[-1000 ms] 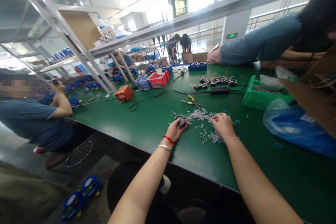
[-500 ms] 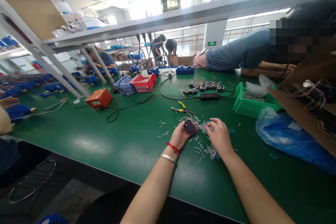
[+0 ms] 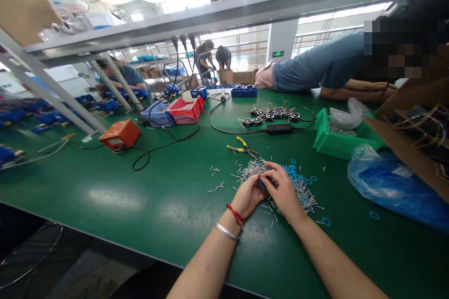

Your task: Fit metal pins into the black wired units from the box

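My left hand (image 3: 248, 195) is closed around a small black square cooling fan (image 3: 264, 185), held just above the table. Over the fan's top, my right hand (image 3: 283, 190) has thumb and fingers pinched together; whatever lies between the tips is too small to make out. Beneath and around both hands spreads a loose pile of silver screws (image 3: 306, 200). Thin blue rings (image 3: 292, 171) are scattered among the screws on the right. Pliers with yellow handles (image 3: 242, 146) lie beyond the pile with their jaws pointing right.
Several black fans with wires (image 3: 270, 114) sit farther back beside a black adapter (image 3: 279, 129). To the right are a green bin (image 3: 336, 145), a blue plastic bag (image 3: 393, 187) and a cardboard box (image 3: 403, 145). An orange box (image 3: 119, 134) and a red bin (image 3: 185, 111) stand left.
My right hand has moved left from the screws to the fan, and its fingers now meet on it. The left hand still holds the fan, now mostly covered. The view has shifted slightly.
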Tool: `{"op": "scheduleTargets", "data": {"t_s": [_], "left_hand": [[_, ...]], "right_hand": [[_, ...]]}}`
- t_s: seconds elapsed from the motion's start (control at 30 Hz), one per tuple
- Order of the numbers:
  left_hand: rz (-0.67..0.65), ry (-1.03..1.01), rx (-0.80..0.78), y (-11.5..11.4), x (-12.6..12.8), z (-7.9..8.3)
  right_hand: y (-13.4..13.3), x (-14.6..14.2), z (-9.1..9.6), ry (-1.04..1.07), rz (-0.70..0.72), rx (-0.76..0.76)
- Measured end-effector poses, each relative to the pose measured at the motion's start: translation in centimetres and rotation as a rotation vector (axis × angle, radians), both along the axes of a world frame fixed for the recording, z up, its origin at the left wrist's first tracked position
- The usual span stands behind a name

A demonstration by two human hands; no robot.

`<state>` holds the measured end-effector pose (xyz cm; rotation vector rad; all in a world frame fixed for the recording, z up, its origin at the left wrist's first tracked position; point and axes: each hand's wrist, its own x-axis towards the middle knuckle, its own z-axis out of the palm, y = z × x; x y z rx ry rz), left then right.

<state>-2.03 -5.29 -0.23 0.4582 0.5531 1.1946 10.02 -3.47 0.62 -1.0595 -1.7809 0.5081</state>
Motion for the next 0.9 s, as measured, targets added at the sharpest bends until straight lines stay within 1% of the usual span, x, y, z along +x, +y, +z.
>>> {"op": "scheduleTargets", "data": {"t_s": [0.13, 0.3, 0.43, 0.53, 0.7, 0.83, 0.9], "left_hand": [[-0.002, 0.096, 0.033, -0.2, -0.1, 0.1], [0.079, 0.158, 0.031, -0.1, -0.4, 0.4], [0.116, 0.212, 0.036, -0.1, -0.6, 0.6], [0.107, 0.235, 0.025, -0.4, -0.6, 0.6], [0.092, 0.146, 0.048, -0.6, -0.7, 0.4], [0.147, 0.166, 0.034, -0.1, -0.8, 0.1], [0.184, 0.160, 0.061, 0.0, -0.7, 0.2]], "right_hand": [[-0.2, 0.0, 0.3, 0.045, 0.031, -0.056], [-0.5, 0.5, 0.4, 0.099, 0.094, -0.088], [-0.9, 1.1, 0.3, 0.040, 0.054, -0.027], [-1.2, 1.1, 0.5, -0.005, 0.055, 0.025], [-1.5, 0.8, 1.0, -0.052, 0.077, 0.086], [-1.9, 0.6, 1.1, -0.098, 0.007, 0.153], [-2.0, 0.4, 0.8, -0.126, -0.029, 0.166]]}}
